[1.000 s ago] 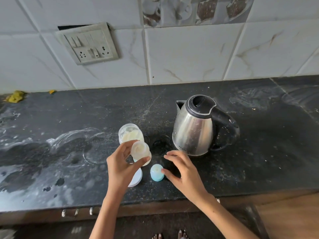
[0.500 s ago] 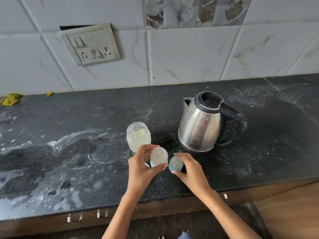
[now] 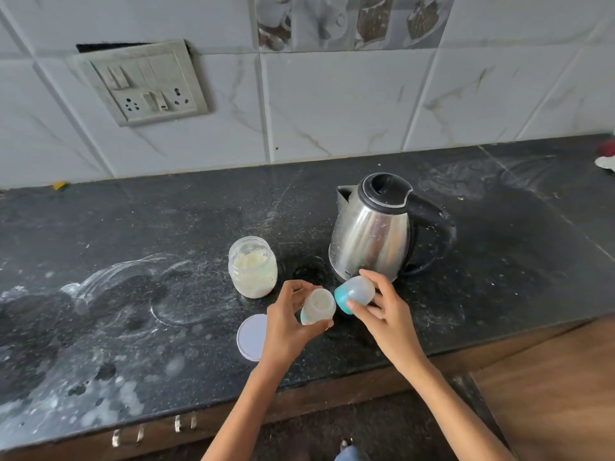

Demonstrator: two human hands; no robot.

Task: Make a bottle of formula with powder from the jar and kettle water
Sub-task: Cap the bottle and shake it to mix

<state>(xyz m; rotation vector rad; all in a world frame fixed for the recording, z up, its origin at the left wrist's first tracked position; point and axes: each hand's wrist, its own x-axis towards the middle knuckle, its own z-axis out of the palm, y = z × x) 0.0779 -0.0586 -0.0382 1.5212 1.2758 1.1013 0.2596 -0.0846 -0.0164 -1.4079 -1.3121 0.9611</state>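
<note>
L hand (image 3: pixel 286 322) is wrapped round the small open bottle (image 3: pixel 318 307), tilted w/ its mouth toward the camera, just above the dark desk (image 3: pixel 139 227); R hand (image 3: pixel 382 306) pinches the teal-rimmed clear cap (image 3: pixel 354 293) btwn thumb & fingers, right beside the bottle mouth but apart from it. Powder jar (image 3: pixel 252 266) stands open just behind L hand, its white lid (image 3: pixel 252 337) flat on the desk by the L wrist. Steel kettle (image 3: pixel 376 231) stands upright, lid shut, just behind R hand.

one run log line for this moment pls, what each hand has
left hand: holds open baby bottle | right hand: holds bottle cap | powder jar: open, lid on counter | kettle: untouched
</note>
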